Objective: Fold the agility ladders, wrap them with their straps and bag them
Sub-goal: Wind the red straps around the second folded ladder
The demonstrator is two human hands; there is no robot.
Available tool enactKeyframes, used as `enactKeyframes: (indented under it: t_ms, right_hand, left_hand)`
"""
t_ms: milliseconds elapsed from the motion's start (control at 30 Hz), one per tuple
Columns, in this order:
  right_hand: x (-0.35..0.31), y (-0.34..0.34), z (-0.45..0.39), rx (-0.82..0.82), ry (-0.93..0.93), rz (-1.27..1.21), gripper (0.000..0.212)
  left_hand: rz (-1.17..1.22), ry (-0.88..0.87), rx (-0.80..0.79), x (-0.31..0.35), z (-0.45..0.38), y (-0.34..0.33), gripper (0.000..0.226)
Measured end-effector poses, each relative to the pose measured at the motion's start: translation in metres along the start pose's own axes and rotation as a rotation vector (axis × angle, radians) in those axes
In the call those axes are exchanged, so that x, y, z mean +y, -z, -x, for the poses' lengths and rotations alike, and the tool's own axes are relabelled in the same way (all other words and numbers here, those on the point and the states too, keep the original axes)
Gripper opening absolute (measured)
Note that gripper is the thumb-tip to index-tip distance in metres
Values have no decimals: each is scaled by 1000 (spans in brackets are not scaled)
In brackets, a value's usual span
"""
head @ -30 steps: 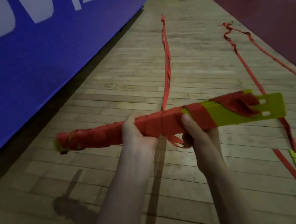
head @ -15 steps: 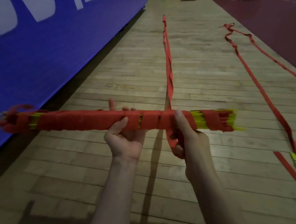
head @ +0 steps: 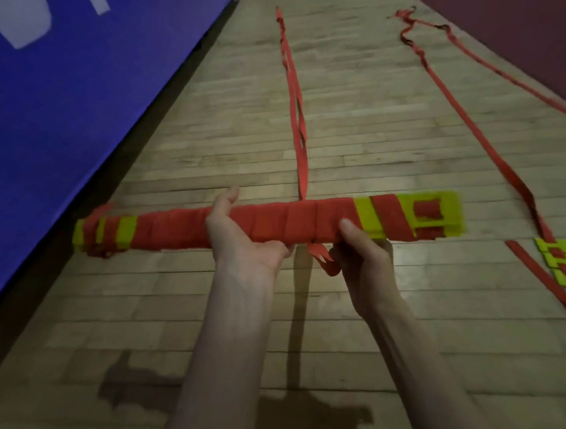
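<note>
Since half a second ago the bundle of rungs (head: 267,226) has rolled, so its flat yellow face at the right end shows instead of the edges. It sits across mid-frame, mostly wound in red strap (head: 301,142), which trails off up the wooden floor (head: 363,126). Left hand (head: 244,235) cradles it from below with the thumb up behind, right hand (head: 360,252) has a grip curled round the bundle by the loose strap tail. Looks like mid-wrap: next I'd guess another turn, keeping the strap taut. A second ladder (head: 560,261) waits at right edge, blue mat (head: 84,86) upper left
</note>
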State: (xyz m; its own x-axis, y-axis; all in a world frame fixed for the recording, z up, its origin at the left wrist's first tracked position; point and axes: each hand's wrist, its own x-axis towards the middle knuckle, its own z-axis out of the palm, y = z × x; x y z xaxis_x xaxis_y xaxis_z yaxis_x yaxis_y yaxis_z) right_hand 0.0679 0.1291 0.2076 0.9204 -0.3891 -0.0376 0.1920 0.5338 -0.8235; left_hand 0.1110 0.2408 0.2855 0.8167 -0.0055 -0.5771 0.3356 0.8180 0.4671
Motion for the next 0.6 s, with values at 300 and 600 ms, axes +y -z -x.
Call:
enactKeyframes:
  t_ms: [300,600]
  right_hand:
    - [-11,12,-3,125,-40,446,50]
    - [-25,-12,-4,152,-391,-2,36]
  left_hand:
    - [4,-86,-4,-16,-11,10,17]
    - [63,-228,-582,-4,-25,35,76]
